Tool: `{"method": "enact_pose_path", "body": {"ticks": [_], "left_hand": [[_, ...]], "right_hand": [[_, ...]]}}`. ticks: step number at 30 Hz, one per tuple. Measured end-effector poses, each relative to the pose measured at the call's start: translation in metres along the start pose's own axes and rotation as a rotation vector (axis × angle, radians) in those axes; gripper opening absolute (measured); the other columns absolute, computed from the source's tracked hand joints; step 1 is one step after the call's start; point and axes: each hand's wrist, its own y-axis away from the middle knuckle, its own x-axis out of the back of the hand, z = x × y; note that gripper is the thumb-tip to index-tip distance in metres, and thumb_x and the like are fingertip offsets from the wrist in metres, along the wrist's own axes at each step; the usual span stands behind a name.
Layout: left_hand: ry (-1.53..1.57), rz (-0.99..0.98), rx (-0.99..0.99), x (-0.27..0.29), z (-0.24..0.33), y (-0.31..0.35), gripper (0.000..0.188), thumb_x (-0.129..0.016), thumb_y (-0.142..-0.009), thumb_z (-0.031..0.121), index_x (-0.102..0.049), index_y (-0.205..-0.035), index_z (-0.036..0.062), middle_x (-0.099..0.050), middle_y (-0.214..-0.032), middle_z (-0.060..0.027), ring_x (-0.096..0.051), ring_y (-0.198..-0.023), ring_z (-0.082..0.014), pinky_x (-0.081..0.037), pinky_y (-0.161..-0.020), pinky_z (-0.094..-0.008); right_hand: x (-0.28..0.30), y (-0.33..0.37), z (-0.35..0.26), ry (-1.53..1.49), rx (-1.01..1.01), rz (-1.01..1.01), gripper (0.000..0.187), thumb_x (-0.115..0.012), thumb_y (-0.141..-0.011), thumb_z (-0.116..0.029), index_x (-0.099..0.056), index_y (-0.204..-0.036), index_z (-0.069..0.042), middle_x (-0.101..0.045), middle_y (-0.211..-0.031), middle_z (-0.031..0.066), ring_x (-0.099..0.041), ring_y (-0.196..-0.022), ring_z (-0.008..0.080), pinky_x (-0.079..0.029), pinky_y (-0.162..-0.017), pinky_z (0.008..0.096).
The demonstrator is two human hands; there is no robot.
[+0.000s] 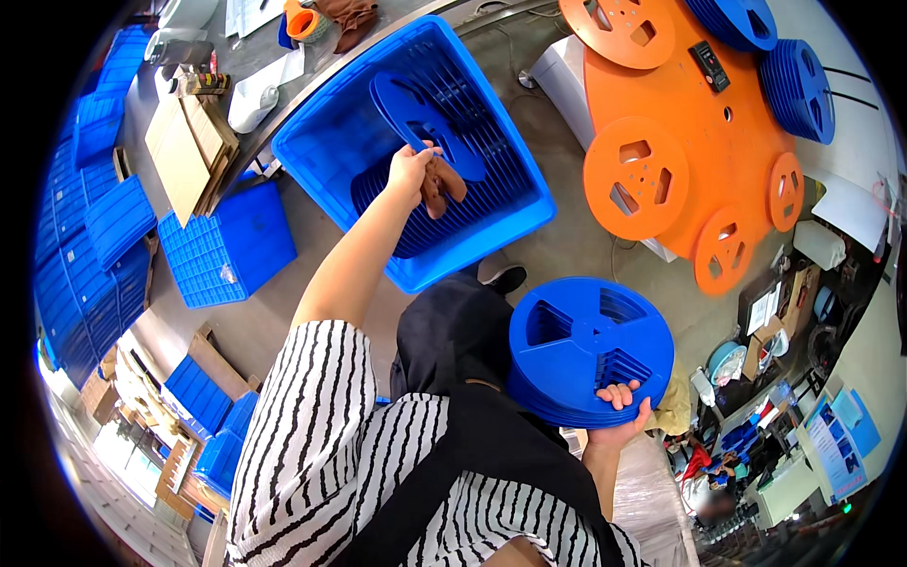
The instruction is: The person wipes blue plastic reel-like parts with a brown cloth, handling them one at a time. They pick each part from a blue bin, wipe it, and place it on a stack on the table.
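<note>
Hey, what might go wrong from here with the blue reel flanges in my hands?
The stack of blue reel flanges could slide or tip: the right hand grips its edge, and any support underneath is hidden. The tilted flange in the left hand might catch on the packed flanges inside the blue bin, since their rims sit close together.

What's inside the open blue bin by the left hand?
A row of blue discs stands in the bin; the left hand holds another, tilted. The bin's floor beneath the row is covered.
</note>
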Motion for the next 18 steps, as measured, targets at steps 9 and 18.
{"method": "enact_pose_path", "body": {"ticks": [9, 18], "left_hand": [[-0.731, -0.398, -0.241, -0.015, -0.017, 0.097, 0.063, -0.061, -0.086, 0.008, -0.037, -0.144, 0.0064, -0.053, -0.131, -0.0176, -0.060, -0.110, -0.0257, -0.052, -0.087, -0.0349], [-1.379, -1.038, -1.648, -0.030, -0.017, 0.282, 0.055, -0.069, -0.075, 0.017, -0.054, -0.128, 0.0221, -0.053, -0.132, -0.0047, -0.061, -0.099, -0.0240, -0.042, -0.097, -0.0587]], "right_hand": [[-0.005, 0.011, -0.020, -0.042, -0.044, -0.445, 0.026, -0.057, -0.091, -0.035, -0.049, -0.096, -0.010, -0.044, -0.062, -0.0024, -0.042, -0.058, 0.0106, -0.037, -0.065, 0.0295], [0.013, 0.014, -0.042, -0.158, -0.148, -0.942, 0.030, -0.063, -0.092, -0.036, -0.050, -0.082, -0.011, -0.048, -0.052, -0.0043, -0.046, -0.043, 0.0064, -0.036, -0.047, 0.0229]]}}
